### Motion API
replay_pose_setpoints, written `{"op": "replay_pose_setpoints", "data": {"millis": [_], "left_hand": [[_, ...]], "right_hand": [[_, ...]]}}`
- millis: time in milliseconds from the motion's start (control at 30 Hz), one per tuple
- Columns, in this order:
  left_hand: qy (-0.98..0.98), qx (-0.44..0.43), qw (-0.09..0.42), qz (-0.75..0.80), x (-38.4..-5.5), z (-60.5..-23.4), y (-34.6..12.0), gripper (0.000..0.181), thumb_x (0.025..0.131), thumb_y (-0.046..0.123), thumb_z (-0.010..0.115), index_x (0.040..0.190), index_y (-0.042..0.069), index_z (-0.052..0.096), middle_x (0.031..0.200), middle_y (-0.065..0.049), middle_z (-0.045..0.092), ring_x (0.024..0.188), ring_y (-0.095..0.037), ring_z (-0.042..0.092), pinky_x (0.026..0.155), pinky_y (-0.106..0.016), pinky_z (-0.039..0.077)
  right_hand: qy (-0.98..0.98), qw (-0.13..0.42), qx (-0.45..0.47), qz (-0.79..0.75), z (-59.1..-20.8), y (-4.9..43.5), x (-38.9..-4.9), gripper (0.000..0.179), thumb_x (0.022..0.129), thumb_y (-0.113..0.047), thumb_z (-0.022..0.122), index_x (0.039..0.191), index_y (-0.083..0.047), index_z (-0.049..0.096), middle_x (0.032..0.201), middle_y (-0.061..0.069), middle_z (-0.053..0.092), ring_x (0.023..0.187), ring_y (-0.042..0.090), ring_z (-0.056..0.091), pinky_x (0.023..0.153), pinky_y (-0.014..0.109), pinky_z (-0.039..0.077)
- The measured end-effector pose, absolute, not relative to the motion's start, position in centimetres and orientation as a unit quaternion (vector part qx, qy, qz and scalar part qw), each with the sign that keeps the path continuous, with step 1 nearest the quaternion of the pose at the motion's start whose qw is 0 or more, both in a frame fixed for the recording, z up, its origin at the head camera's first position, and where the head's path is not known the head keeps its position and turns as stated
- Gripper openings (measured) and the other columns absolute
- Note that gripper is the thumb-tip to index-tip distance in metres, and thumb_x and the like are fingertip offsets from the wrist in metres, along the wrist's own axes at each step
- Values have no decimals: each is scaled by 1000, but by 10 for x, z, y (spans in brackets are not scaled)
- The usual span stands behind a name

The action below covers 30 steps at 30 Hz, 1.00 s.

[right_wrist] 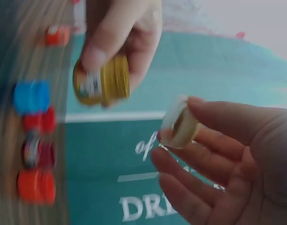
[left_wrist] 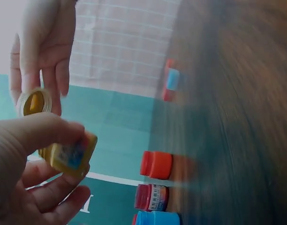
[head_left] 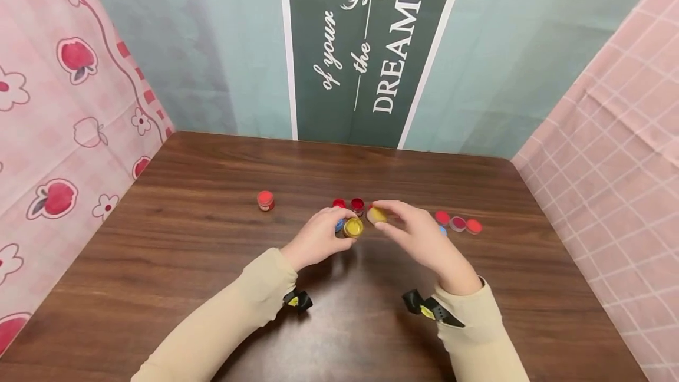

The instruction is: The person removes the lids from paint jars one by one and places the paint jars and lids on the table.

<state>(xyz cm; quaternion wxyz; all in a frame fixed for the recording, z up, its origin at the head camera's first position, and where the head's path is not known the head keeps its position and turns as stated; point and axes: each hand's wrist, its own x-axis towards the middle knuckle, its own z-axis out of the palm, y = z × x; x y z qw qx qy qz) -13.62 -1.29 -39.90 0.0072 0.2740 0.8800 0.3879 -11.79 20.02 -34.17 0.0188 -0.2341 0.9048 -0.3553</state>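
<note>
My left hand (head_left: 317,239) grips a small yellow paint jar (head_left: 353,228), raised over the table with its mouth uncovered and yellow paint inside. In the right wrist view, the jar's screw thread (right_wrist: 116,80) faces toward the other hand. My right hand (head_left: 424,241) pinches a round lid (right_wrist: 180,125) between thumb and fingers; yellow paint stains its inside. Lid and jar are a short gap apart. Behind them stand a blue jar (right_wrist: 32,97), a red jar (right_wrist: 40,120), a dark red jar (right_wrist: 39,152) and an orange-red jar (right_wrist: 36,186).
Off to the left, a separate orange-red jar (head_left: 266,201) stands on the brown wooden table (head_left: 212,170). Right of the right hand lie several lids, among them a red lid (head_left: 474,227), a dark red lid (head_left: 458,224) and a partly hidden blue lid (head_left: 442,230).
</note>
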Motion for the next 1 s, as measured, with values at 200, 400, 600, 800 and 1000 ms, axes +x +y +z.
{"op": "replay_pose_setpoints", "data": {"millis": [200,400,600,800,1000], "left_hand": [[927,270,-20,258,-155,-407,2,35,78,19,73,110,12,61,107,-1,64,107,-20,53,92,-43,36],[955,241,-53,165,-169,-421,12,34,76,34,76,101,13,66,101,-2,62,101,-23,51,89,-41,36],[967,223,-78,98,-172,-429,13,32,75,40,74,88,12,68,93,-4,51,92,-24,43,82,-38,34],[969,224,-77,70,-174,-430,16,34,74,44,73,86,13,69,90,-4,50,91,-24,42,81,-38,33],[971,221,-74,49,-176,-430,20,33,73,47,72,83,15,70,88,-3,47,88,-23,40,79,-36,32]], "right_hand": [[946,-26,-141,-290,-356,250,-121,40,87,-14,66,122,1,56,111,19,61,94,33,62,79,48,49],[971,-53,-71,-224,-375,301,-124,38,84,-9,65,116,9,55,112,31,53,94,43,57,78,54,46],[986,-28,-27,-162,-398,333,-128,35,84,-11,62,108,14,54,94,30,54,79,39,52,67,51,44],[990,26,-12,-136,-409,339,-131,41,85,-17,61,113,12,53,100,32,56,84,41,55,68,53,44],[992,58,8,-115,-409,333,-135,40,85,-24,63,111,6,56,95,26,60,75,36,56,58,48,45]]}}
